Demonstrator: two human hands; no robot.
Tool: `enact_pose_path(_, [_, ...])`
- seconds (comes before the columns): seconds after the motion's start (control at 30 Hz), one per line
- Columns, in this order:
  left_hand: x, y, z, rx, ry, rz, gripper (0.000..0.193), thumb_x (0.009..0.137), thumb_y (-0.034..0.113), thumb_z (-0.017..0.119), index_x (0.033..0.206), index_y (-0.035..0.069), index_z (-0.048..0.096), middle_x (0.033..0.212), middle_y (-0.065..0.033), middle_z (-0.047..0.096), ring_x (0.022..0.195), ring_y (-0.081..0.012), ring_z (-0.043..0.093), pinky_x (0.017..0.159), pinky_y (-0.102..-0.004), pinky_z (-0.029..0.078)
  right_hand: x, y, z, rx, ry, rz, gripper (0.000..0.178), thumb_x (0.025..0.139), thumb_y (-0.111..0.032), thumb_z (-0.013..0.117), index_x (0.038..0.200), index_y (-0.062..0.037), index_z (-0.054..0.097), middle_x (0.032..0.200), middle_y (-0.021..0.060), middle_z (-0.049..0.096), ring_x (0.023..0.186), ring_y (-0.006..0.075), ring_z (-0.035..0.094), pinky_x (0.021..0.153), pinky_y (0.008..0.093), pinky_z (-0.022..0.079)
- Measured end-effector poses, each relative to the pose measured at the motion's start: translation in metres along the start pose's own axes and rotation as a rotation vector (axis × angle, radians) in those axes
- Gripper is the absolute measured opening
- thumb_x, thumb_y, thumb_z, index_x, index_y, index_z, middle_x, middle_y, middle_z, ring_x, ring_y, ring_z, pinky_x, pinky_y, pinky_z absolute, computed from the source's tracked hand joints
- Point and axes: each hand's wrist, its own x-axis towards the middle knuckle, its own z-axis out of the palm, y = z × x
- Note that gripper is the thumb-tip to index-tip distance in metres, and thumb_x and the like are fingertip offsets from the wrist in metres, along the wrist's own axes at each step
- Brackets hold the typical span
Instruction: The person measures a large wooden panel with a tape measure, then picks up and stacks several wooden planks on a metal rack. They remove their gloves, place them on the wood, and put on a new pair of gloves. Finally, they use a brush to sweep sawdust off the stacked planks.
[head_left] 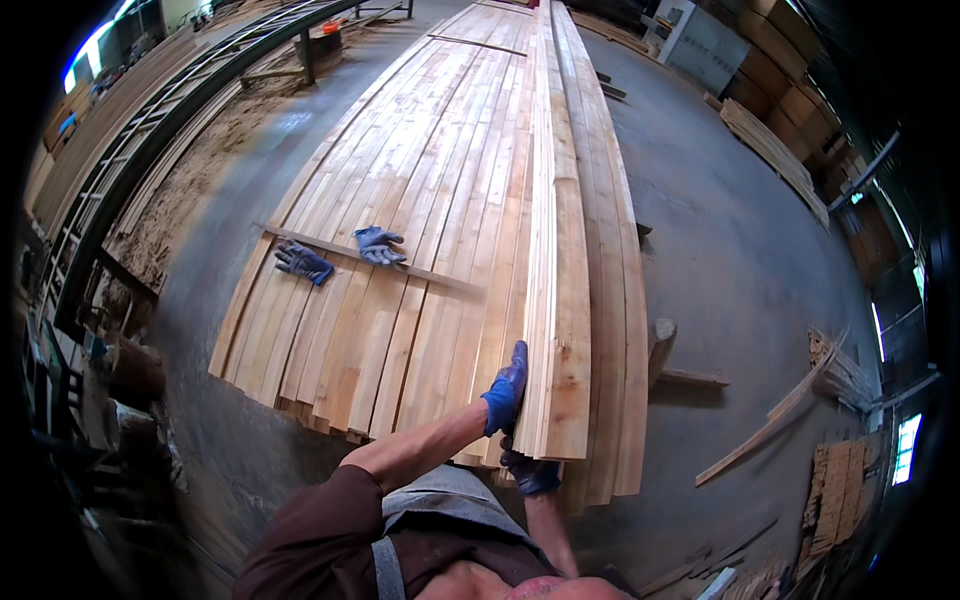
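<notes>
A bundle of long wooden boards (570,370) lies lengthwise on the right part of a big lumber stack (330,330). Against the bundle's left side, close to its near end, my left hand (506,390) presses in a blue glove, its visible fingers stretched out along the wood. My right hand (530,470), in a dark glove, grips the near end of the bundle from below; the boards partly hide its fingers. Two loose work gloves, one dark blue (303,262) and one grey-blue (379,245), rest on the stack beside a thin crosswise strip (435,275).
A long metal-framed conveyor (180,125) runs along the left, with sawdust next to it. Scrap strips (765,430) lie on the right-hand floor (720,270). More lumber (775,150) and a pale cabinet (703,48) stand far right. A short log (661,345) juts beside the stack.
</notes>
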Motion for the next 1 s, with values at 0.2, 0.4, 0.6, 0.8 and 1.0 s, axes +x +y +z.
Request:
enact_pose_path(0.2, [-0.073, 0.028, -0.014, -0.030, -0.035, 0.092, 0.076, 0.093, 0.073, 0.024, 0.138, 0.017, 0.050, 0.113, -0.0142, 0.065, 0.097, -0.0306, 0.065, 0.080, -0.0484, 0.055, 0.003, 0.053, 0.019, -0.101, -0.090, 0.013, 0.060, 0.091, -0.058, 0.049, 0.128, -0.0113, 0.052, 0.117, 0.0125, 0.062, 0.069, 0.0199, 0.053, 0.052, 0.0324, 0.043])
enact_pose_path(0.4, [-0.157, 0.075, -0.054, 0.073, 0.065, 0.132, 0.083, 0.093, 0.073, 0.024, 0.127, 0.006, 0.059, 0.099, -0.0142, 0.069, 0.082, -0.0244, 0.068, 0.075, -0.0391, 0.058, 0.017, 0.127, 0.060, -0.072, -0.023, 0.051, 0.056, 0.090, -0.058, 0.049, 0.123, -0.0127, 0.055, 0.103, 0.0089, 0.064, 0.066, 0.0200, 0.052, 0.050, 0.0305, 0.040])
enact_pose_path(0.6, [-0.180, 0.108, -0.160, -0.110, -0.023, 0.151, 0.082, 0.091, 0.075, 0.027, 0.119, 0.006, 0.063, 0.097, -0.0133, 0.069, 0.079, -0.0235, 0.067, 0.074, -0.0406, 0.057, 0.058, 0.228, 0.111, -0.248, 0.095, 0.029, 0.061, 0.087, -0.063, 0.049, 0.120, -0.0130, 0.057, 0.090, 0.0074, 0.063, 0.061, 0.0189, 0.049, 0.052, 0.0315, 0.039])
enact_pose_path(0.8, [-0.260, 0.173, -0.257, 0.001, 0.040, 0.176, 0.075, 0.094, 0.070, 0.027, 0.132, 0.011, 0.056, 0.109, -0.0138, 0.068, 0.087, -0.0270, 0.069, 0.068, -0.0414, 0.058, 0.116, 0.343, 0.135, -0.004, -0.075, 0.241, 0.062, 0.088, -0.065, 0.045, 0.122, -0.0145, 0.057, 0.097, 0.0120, 0.066, 0.067, 0.0230, 0.056, 0.053, 0.0346, 0.042])
enact_pose_path(1.0, [-0.352, 0.236, -0.311, 0.021, 0.008, 0.244, 0.073, 0.097, 0.067, 0.023, 0.136, 0.012, 0.053, 0.111, -0.0129, 0.068, 0.087, -0.0243, 0.069, 0.074, -0.0367, 0.058, 0.149, 0.446, 0.183, 0.051, 0.002, 0.235, 0.056, 0.093, -0.058, 0.043, 0.125, -0.0141, 0.053, 0.104, 0.0103, 0.064, 0.075, 0.0265, 0.059, 0.053, 0.0366, 0.046])
